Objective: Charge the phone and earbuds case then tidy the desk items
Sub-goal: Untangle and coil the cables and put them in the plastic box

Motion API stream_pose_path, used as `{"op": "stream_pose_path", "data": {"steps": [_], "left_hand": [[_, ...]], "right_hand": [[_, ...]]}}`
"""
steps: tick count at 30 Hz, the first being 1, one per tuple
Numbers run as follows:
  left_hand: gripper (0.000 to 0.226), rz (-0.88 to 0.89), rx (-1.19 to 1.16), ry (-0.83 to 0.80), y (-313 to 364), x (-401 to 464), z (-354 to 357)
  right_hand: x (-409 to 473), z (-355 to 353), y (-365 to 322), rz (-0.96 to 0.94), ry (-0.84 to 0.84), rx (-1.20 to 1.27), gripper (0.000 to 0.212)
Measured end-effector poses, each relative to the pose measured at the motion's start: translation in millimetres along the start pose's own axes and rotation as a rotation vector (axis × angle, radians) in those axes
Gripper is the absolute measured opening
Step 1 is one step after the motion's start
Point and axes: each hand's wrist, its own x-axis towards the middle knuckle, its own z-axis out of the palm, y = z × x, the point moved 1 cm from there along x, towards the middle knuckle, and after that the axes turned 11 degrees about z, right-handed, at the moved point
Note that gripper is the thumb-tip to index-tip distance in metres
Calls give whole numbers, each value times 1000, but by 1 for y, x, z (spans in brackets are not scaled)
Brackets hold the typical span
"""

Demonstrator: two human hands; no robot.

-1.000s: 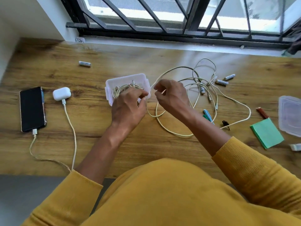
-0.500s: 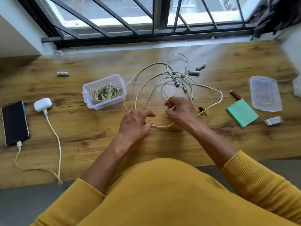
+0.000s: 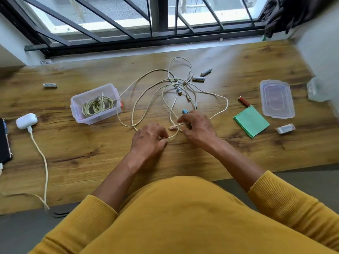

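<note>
left hand (image 3: 148, 139): pinches loose cable (image 3: 146, 90), frame centre | right hand (image 3: 197, 126): pinches same cable's plug end | earbuds case (image 3: 26, 121): mid-left, plugged in | phone (image 3: 4, 142): left edge | clear box (image 3: 95, 103): contains coiled cable

Barred window (image 3: 128, 21) ahead of me, dark cloth (image 3: 293, 13) hanging top right, my yellow sweater (image 3: 174, 217) filling the bottom.
</note>
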Motion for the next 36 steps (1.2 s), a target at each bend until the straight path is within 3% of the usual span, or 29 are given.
{"op": "stream_pose_path", "data": {"steps": [7,10,14,19,22,26,29,32,34,36], "left_hand": [[5,-7,-245,168,11,1,-33],[8,27,-331,217,13,5,-46],[11,13,-331,198,7,7,-52],[13,-67,-275,87,-12,3,-46],[15,-99,-225,-12,-17,3,-41],[8,-80,-217,-90,-10,12,-44],[19,-11,-245,21,6,25,-55],[49,107,-302,210,25,41,-69],[58,196,-414,184,40,51,-74],[48,253,-572,135,49,58,-76]], "right_hand": [[5,-16,7,-82,51,68,40],[12,-18,5,-112,117,132,32],[24,-29,2,-97,201,171,7],[30,-55,-11,-107,229,395,2],[34,-75,-22,-73,68,719,7],[33,-102,-39,-180,-210,1013,12],[34,-109,-45,-234,-337,1066,20],[33,-112,-50,-272,-396,1039,19],[32,-114,-52,-293,-433,1053,18],[33,-118,-53,-306,-446,1079,19]]}}
